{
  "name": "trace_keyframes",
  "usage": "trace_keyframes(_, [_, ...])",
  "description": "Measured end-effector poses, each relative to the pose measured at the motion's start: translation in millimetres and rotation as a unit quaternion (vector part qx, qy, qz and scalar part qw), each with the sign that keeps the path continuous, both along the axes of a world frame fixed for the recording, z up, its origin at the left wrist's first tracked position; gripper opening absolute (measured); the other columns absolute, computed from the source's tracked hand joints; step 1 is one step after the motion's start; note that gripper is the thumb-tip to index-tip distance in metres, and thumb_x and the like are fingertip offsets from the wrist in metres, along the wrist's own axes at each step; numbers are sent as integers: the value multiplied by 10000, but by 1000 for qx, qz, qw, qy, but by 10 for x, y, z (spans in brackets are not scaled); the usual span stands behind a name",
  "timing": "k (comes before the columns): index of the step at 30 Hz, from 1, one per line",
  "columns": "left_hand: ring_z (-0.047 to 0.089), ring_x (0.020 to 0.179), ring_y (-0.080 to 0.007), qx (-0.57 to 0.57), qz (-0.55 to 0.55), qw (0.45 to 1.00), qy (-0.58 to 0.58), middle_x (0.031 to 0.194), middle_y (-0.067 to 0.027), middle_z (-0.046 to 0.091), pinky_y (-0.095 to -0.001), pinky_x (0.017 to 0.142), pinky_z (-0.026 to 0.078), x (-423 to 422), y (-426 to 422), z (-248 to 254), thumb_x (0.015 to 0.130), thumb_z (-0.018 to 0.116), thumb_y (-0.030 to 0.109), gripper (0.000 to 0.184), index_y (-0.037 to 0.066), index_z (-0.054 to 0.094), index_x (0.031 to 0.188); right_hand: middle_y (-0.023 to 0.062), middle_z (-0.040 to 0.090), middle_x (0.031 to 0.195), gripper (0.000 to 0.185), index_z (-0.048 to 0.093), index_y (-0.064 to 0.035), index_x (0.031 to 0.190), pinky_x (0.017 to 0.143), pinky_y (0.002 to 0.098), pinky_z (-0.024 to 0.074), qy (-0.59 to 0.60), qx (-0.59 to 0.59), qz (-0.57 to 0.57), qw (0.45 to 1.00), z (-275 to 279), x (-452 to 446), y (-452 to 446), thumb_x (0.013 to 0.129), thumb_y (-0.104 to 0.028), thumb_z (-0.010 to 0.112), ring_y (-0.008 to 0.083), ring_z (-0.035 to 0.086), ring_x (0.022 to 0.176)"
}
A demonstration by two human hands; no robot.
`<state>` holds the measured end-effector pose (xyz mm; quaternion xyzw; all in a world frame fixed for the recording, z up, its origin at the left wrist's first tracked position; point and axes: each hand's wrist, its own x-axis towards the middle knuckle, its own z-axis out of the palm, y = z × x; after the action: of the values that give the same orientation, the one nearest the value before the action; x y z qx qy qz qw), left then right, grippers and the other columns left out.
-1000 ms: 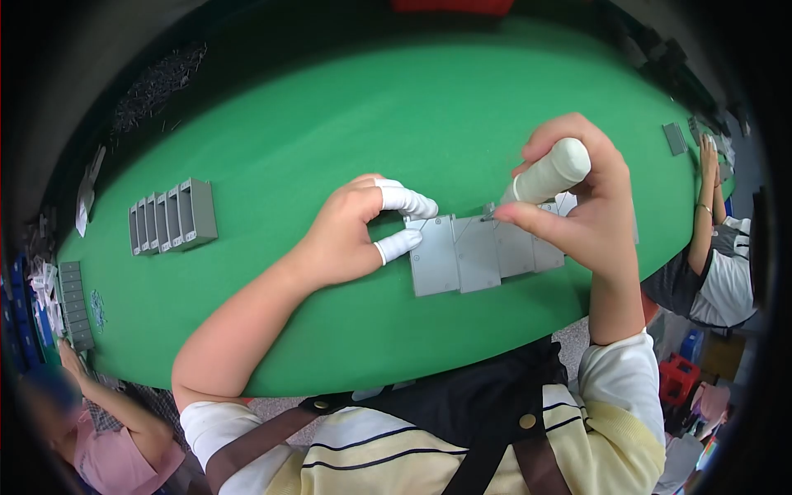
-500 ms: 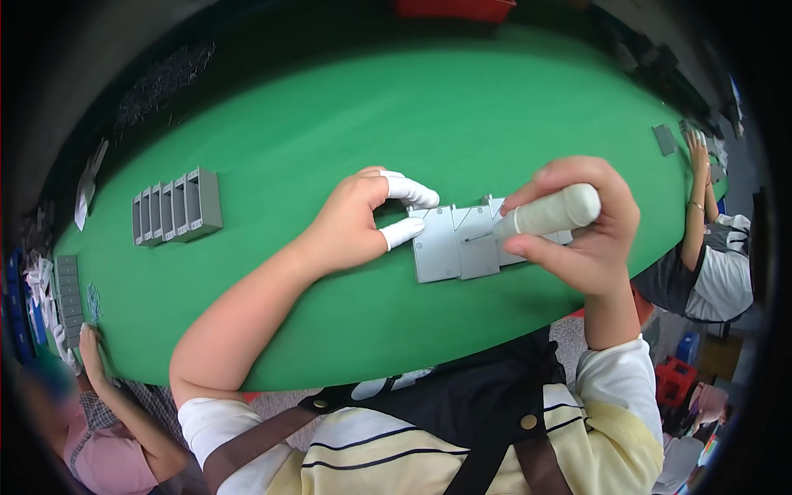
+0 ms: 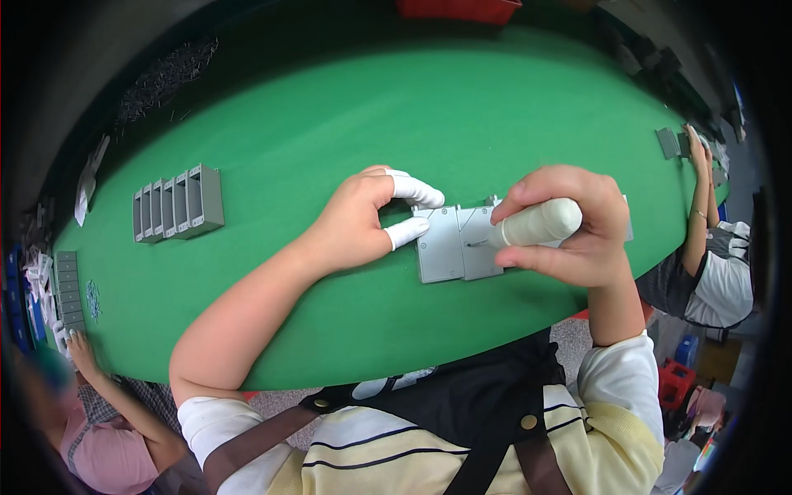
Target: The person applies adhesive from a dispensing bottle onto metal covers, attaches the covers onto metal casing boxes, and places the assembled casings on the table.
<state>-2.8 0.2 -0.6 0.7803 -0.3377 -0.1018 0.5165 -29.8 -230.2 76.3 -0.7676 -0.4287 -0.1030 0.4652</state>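
Note:
Several flat grey plates (image 3: 440, 247) lie in a row on the green table, the right ones partly covered by my right hand. My left hand (image 3: 363, 216), with white covers on thumb and fingers, has its fingertips on the left end of the row, at the leftmost plate's upper left corner. Wrapped in my right hand (image 3: 569, 223) is a tool with a thick whitish handle (image 3: 540, 224). Its thin metal tip points left, over the second plate from the left; whether it touches the plate I cannot tell.
Grey open box-like parts (image 3: 178, 205) stand in a row at the left. Dark small pieces (image 3: 169, 78) lie in a pile at the upper left. A red container (image 3: 459, 8) is at the far edge. People sit at both table ends, near grey parts (image 3: 68, 285).
My right hand has moved down with the tool, from above the upper edge of the plates to over the second plate. My left hand has stayed almost still. The view has shifted slightly.

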Motion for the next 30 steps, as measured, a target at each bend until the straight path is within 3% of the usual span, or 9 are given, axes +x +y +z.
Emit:
trace_keyframes(8, [584,861,-202,1,8,1000,-5,901,-52,656,-322,813,455,-8,1,15,723,694,76,238,70,659,959,108,667,792,401,618,4,916,619,292,526,24,-17,-8,1000,57,-12,57,585,-85,826,216,660,713])
trace_keyframes(16, [589,849,-205,-9,4,1000,-14,893,-59,646,-323,789,467,3,-3,-21,707,704,64,253,61,652,955,97,672,860,294,628,-18,930,678,315,524,115,-48,102,987,125,-51,63,655,18,724,239,658,772])
trace_keyframes(23, [588,866,-198,5,1,1000,-2,912,-57,655,-323,809,468,1,12,8,718,691,51,257,64,657,972,87,654,814,345,605,-16,890,652,279,522,107,-24,-23,994,68,-100,68,614,-53,808,177,650,746])
trace_keyframes(26, [587,874,-198,6,2,1000,-6,917,-62,656,-321,818,466,0,10,-2,720,689,52,261,66,659,978,60,612,903,424,559,-32,1004,660,254,524,115,8,-2,993,-68,-102,-1,646,-38,785,137,635,800])
trace_keyframes(30, [588,877,-199,10,1,1000,-3,915,-64,656,-321,826,465,-4,10,8,721,686,50,259,65,661,979,66,555,982,501,506,-23,1056,693,252,536,110,126,-60,984,-229,-195,49,647,-21,793,139,618,785])
